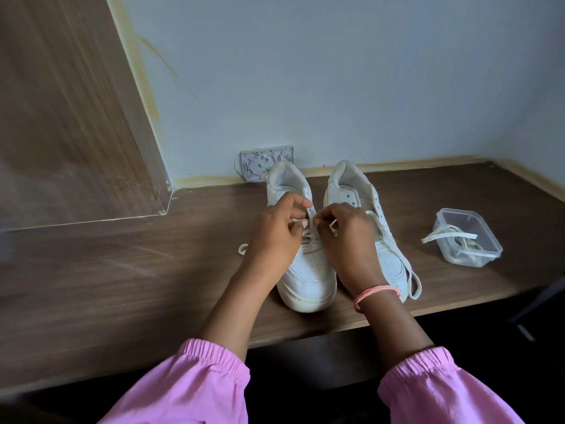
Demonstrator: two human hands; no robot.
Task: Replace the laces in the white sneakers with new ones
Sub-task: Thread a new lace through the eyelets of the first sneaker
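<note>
Left hand and right hand covering the eyelets of the left sneaker, lace mostly hidden between the fingers, right sneaker partly behind the wrist — wall plate too small to read, pink sleeves cut off below.

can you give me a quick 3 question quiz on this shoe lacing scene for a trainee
1. True or false: both hands work at the left sneaker.
2. Where do the spare laces lie? A) in the clear plastic tub B) inside the right sneaker C) on the floor
3. Fill in: the lace hanging from the right sneaker trails down its ___ side, seen from the camera.

Key:
1. True: the left hand and right hand both pinch lace over its eyelets.
2. A
3. right
</note>
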